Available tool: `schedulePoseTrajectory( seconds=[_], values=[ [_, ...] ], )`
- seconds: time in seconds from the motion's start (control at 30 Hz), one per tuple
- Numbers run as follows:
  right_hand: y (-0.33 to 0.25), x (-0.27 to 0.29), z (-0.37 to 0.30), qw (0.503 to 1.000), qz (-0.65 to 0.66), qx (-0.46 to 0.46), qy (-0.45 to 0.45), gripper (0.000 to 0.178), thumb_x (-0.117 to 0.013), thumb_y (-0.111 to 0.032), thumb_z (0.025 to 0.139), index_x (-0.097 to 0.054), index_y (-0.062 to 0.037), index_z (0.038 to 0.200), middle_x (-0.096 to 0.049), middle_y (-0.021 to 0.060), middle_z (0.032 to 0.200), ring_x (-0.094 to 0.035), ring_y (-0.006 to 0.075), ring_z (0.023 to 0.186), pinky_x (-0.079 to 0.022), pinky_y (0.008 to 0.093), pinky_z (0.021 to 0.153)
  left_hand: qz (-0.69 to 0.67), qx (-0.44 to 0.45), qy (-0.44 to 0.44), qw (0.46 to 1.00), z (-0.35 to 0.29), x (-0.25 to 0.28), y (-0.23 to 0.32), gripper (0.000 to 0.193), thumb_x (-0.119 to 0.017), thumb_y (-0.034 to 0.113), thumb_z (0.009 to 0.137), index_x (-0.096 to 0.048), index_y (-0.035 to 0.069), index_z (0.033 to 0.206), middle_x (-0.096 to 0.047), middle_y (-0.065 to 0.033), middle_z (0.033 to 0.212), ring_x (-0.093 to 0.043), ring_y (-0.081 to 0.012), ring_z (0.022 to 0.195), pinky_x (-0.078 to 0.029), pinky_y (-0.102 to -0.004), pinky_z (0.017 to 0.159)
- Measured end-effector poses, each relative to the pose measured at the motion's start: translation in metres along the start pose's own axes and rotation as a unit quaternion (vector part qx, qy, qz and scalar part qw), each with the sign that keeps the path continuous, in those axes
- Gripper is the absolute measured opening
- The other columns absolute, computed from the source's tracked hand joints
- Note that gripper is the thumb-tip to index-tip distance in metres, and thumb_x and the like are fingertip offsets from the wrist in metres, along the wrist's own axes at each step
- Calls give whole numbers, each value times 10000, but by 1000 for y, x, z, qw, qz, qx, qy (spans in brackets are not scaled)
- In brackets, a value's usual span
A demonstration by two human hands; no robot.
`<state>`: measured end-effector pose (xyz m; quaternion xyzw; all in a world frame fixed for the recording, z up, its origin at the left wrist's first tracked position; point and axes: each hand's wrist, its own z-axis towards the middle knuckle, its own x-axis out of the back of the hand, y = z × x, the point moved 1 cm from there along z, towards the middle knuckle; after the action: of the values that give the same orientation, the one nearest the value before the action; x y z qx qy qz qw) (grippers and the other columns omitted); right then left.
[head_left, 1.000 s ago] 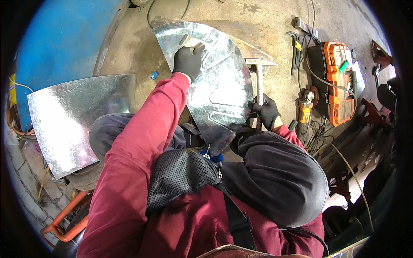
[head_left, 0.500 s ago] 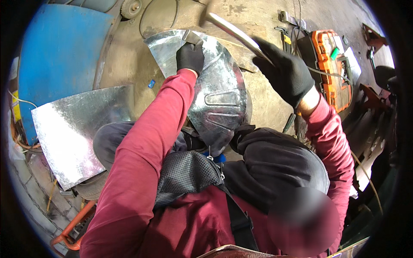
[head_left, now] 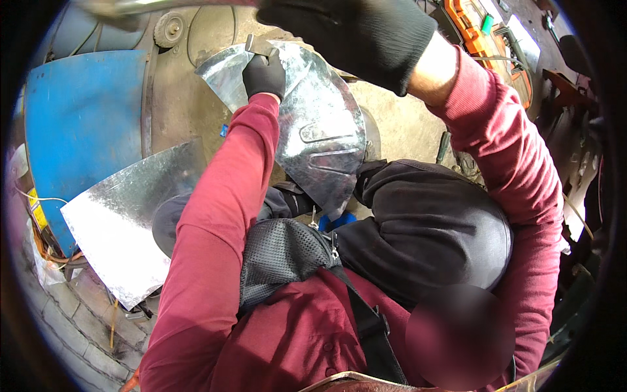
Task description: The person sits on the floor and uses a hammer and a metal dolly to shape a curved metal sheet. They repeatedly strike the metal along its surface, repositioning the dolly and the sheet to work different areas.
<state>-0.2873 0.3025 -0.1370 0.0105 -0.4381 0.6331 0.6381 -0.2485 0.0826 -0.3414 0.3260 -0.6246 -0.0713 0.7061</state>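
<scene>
My left hand (head_left: 264,77), in a black glove, is closed round a small grey angled metal piece (head_left: 260,46). It rests near the far edge of a shiny sheet-metal fan shape (head_left: 320,111) that has two raised, rounded ribs pressed into it. My gloved right hand (head_left: 359,39) is raised close to the camera, wrapped round the handle of a hammer (head_left: 189,5). The hammer points left along the top of the view. Its head, at the upper left, is smeared by motion and partly cut off.
A second plain metal sheet (head_left: 124,225) lies at the left, beside a blue panel (head_left: 85,130). An orange tool case (head_left: 471,29) stands at the far right. A small wheel (head_left: 170,29) is at the back left, and a screwdriver-like handle (head_left: 443,147) lies by my right knee.
My right hand has swung the hammer up and leftward, nearer to the camera. My left hand still grips the angled metal piece on the sheet. The view has shifted somewhat.
</scene>
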Motion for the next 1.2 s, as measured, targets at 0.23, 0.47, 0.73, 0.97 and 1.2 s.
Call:
schedulePoseTrajectory(
  seconds=[0.23, 0.47, 0.73, 0.97, 1.2],
  values=[
    [13, 7, -26, 907, -188, -231, -299, 537, -554, -307, 1057, -451, -370, 1580, -745, 201, 993, -750, 393, 879, -580, 485, 729, -43, -1, -11, 999, 1, -7, -3, 434, -679, 418, 967, -732, -4, 877, -706, -268, 840, -697, -464, 842, -535, -499, 711],
    [7, 24, -14, 959, -100, -191, -182, 516, -635, -244, 1024, -537, -246, 1530, -719, 214, 912, -713, 381, 746, -556, 492, 670, -137, 9, 39, 990, -3, -17, -20, 357, -701, 342, 966, -741, -13, 952, -722, -250, 844, -713, -445, 835, -531, -476, 712],
    [-26, 46, 13, 995, -24, -83, -53, 518, -628, -286, 1028, -533, -214, 1532, -701, 228, 875, -707, 412, 776, -548, 498, 693, -73, 35, -4, 997, -1, -13, 0, 347, -688, 337, 964, -745, -5, 987, -733, -270, 955, -733, -429, 942, -562, -484, 789],
    [9, 16, -24, 903, -180, -246, -302, 513, -593, -350, 1034, -528, -306, 1540, -757, 172, 1039, -752, 356, 892, -587, 464, 758, -37, 8, -13, 999, 4, -9, 10, 371, -669, 403, 964, -743, 42, 920, -725, -245, 877, -703, -468, 875, -550, -508, 740],
    [9, 12, -21, 982, -81, -134, -110, 544, -619, -275, 1047, -478, -394, 1559, -731, 181, 893, -709, 376, 719, -569, 484, 664, -30, -17, -5, 999, 0, -3, 0, 376, -662, 406, 966, -734, 39, 926, -724, -245, 883, -703, -468, 909, -548, -519, 756]
  ],
)
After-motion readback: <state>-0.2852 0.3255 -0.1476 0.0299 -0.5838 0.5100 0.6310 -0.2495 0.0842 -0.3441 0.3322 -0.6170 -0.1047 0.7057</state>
